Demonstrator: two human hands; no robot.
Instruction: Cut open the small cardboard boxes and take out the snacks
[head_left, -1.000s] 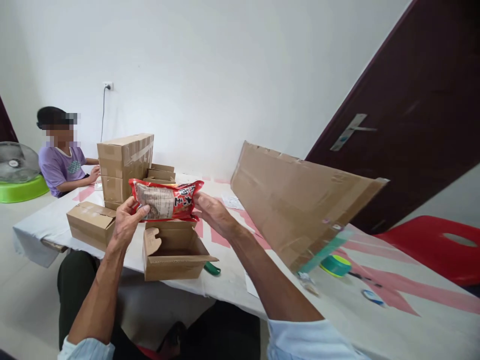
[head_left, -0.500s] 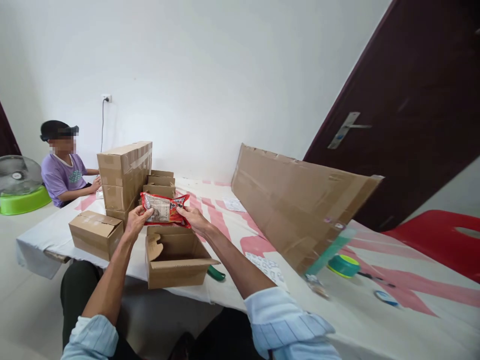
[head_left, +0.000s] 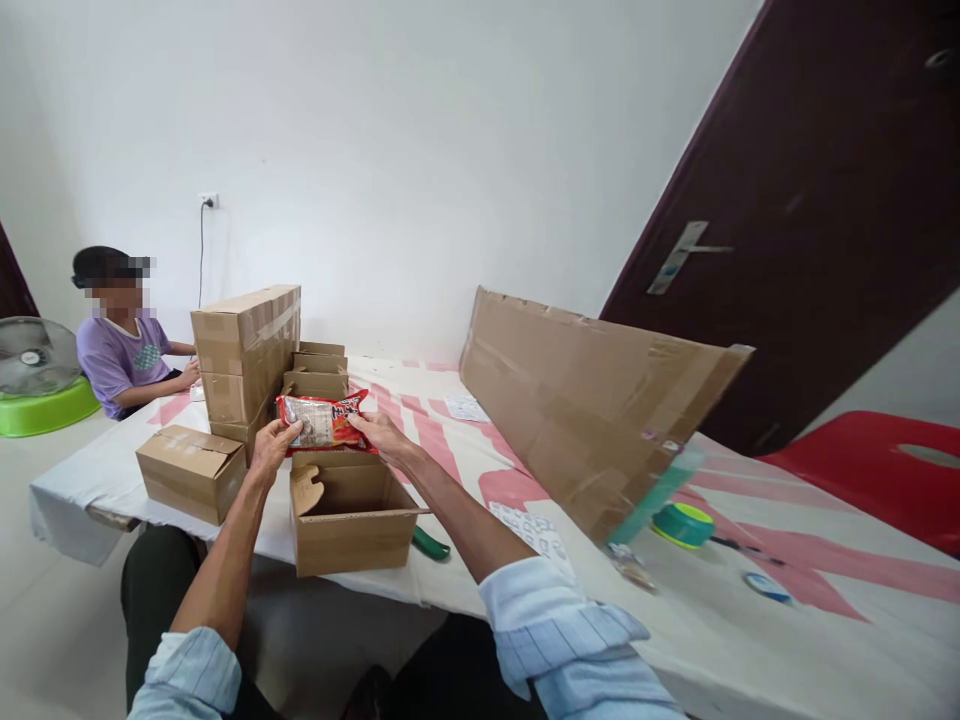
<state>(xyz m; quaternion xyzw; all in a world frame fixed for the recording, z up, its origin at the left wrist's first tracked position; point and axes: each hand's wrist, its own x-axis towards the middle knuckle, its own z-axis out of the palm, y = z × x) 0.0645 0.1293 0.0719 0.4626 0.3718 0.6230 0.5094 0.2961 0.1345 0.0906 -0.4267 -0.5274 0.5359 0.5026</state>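
A red food packet (head_left: 321, 424) with a pale printed panel is held up between my two hands. My left hand (head_left: 271, 446) pinches its left end, thumb on the front. At its right end, my right hand (head_left: 381, 434) grips with the thumb over the front. Just below the packet stands an open cardboard box (head_left: 356, 540) at the table's near edge, its flaps up and its inside dark. A closed small carton (head_left: 191, 470) sits to the left of my left hand.
Taped cartons (head_left: 244, 350) are stacked behind, with open boxes (head_left: 319, 375) beside them. A large cardboard sheet (head_left: 585, 400) leans across the table. Green tape (head_left: 682, 525), a dark green object (head_left: 430, 542) and a sticker sheet (head_left: 532, 530) lie on the cloth. A person (head_left: 127, 350) sits far left.
The packet stays in both hands and looks slightly more tilted, its right end up. The whole view has shifted a little; the boxes have not moved on the table.
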